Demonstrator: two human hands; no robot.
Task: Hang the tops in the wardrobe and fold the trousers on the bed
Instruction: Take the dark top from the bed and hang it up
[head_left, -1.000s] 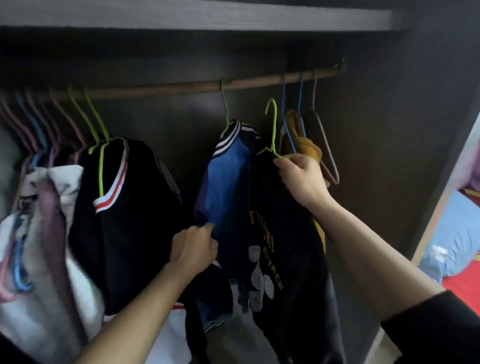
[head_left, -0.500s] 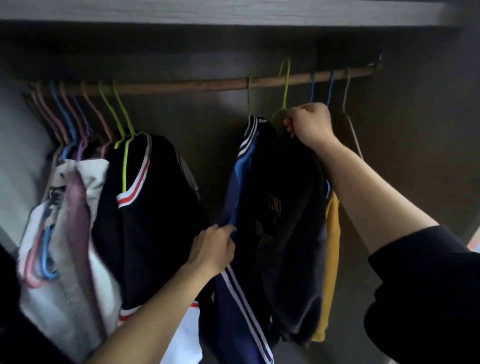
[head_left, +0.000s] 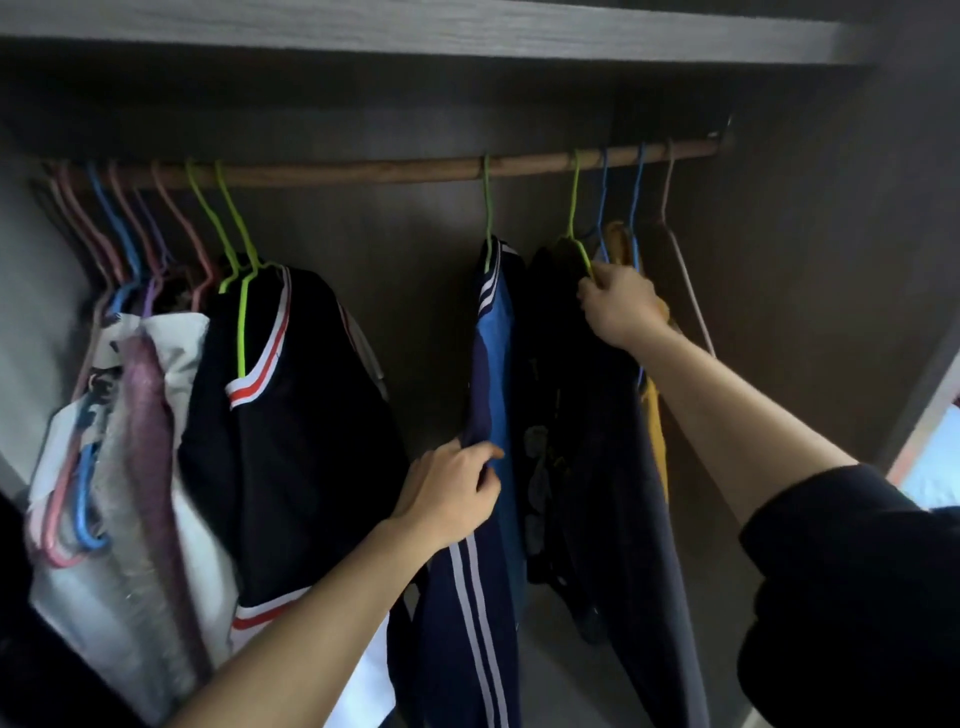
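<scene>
A wooden rail (head_left: 363, 170) runs across the wardrobe. A black printed top (head_left: 582, 426) hangs from it on a green hanger (head_left: 574, 208), whose hook sits over the rail. My right hand (head_left: 621, 306) pinches that hanger at the top's shoulder. To its left hangs a blue and navy striped top (head_left: 493, 364) on another green hanger. My left hand (head_left: 452, 493) grips its fabric at mid height. A yellow top (head_left: 654, 426) hangs just behind the black one.
A black top with a red and white collar (head_left: 291, 415) and several light garments on pink and blue hangers (head_left: 119, 249) crowd the rail's left end. An empty pink hanger (head_left: 685, 270) hangs at far right. A shelf (head_left: 467, 31) lies above. A bed (head_left: 935, 467) shows at right.
My right hand raised the black top on its green hanger and hooked it over the rail, then dropped to the hanger's shoulder. My left hand kept holding the blue top aside.
</scene>
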